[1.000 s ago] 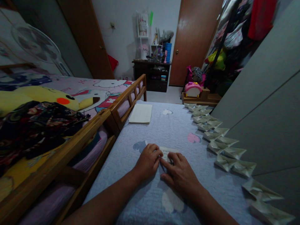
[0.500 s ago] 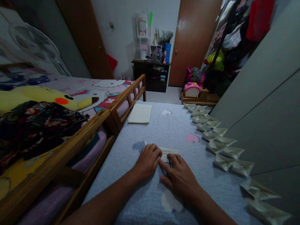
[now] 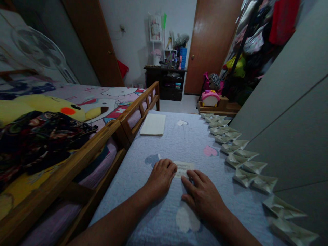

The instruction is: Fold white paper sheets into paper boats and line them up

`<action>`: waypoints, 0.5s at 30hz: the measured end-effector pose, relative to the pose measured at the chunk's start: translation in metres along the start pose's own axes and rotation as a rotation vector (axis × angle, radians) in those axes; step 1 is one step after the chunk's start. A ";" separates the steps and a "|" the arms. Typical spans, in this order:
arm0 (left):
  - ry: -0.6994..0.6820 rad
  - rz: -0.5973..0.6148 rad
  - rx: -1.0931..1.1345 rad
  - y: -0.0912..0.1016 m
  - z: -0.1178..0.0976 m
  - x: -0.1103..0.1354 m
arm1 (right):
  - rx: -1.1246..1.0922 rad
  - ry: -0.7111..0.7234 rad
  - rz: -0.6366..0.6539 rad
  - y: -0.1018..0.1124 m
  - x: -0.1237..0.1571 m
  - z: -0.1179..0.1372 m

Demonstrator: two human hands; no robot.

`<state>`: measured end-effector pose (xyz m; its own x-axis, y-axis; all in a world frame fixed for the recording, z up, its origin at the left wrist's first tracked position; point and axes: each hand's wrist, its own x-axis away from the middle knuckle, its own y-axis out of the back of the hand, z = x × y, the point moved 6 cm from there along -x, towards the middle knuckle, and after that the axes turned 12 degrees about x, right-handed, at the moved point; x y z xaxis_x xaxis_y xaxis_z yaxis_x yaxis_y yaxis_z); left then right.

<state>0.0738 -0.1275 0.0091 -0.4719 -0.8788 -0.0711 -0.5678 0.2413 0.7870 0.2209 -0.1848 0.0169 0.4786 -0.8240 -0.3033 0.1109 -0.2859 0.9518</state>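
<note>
A small folded paper (image 3: 182, 168) with writing on it lies flat on the light blue bedspread (image 3: 151, 212). At its left end is my left hand (image 3: 162, 176), closed, fingers bent together and pressed on the paper. My right hand (image 3: 201, 191) rests at the paper's lower right, fingers apart and fingertips on or beside its edge. Along the right side of the bed stand several folded paper boats (image 3: 246, 177), set in a staggered double row. Farther off, near the bed's left edge, lies a stack of paper sheets (image 3: 153, 124).
A wooden bed rail (image 3: 102, 136) runs along my left, beyond which a yellow plush toy (image 3: 51, 104) and dark patterned cloth (image 3: 43, 136) lie on another bed. A pale cabinet panel (image 3: 289, 136) bounds the right. Past the bed's far end stands a dark dresser (image 3: 164, 83).
My right hand has slid to the right along the paper, uncovering more of its writing. The left hand stays at the paper's left end.
</note>
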 end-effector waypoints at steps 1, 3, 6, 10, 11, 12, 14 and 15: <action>0.004 -0.001 0.002 0.000 0.000 0.000 | 0.009 -0.007 -0.001 0.001 0.002 -0.003; 0.005 -0.005 0.007 0.000 0.001 0.000 | 0.032 -0.023 0.000 0.003 0.006 -0.008; -0.001 -0.010 0.011 -0.001 0.001 0.000 | 0.063 -0.045 0.005 0.004 0.014 -0.017; 0.000 -0.010 0.010 -0.002 0.002 0.000 | 0.089 -0.071 -0.018 0.003 0.025 -0.023; 0.001 -0.013 0.013 -0.001 0.002 0.000 | 0.090 -0.074 -0.026 0.002 0.027 -0.024; 0.001 -0.014 0.018 -0.001 0.002 0.000 | 0.089 -0.078 -0.033 0.002 0.029 -0.024; 0.000 -0.015 0.043 0.000 0.003 0.000 | 0.078 -0.087 -0.045 0.002 0.030 -0.025; 0.001 -0.018 0.063 0.001 0.004 0.000 | 0.069 -0.092 -0.049 0.004 0.029 -0.026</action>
<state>0.0707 -0.1261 0.0077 -0.4607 -0.8836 -0.0836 -0.6170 0.2511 0.7458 0.2573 -0.1969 0.0129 0.3915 -0.8487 -0.3555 0.0710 -0.3574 0.9313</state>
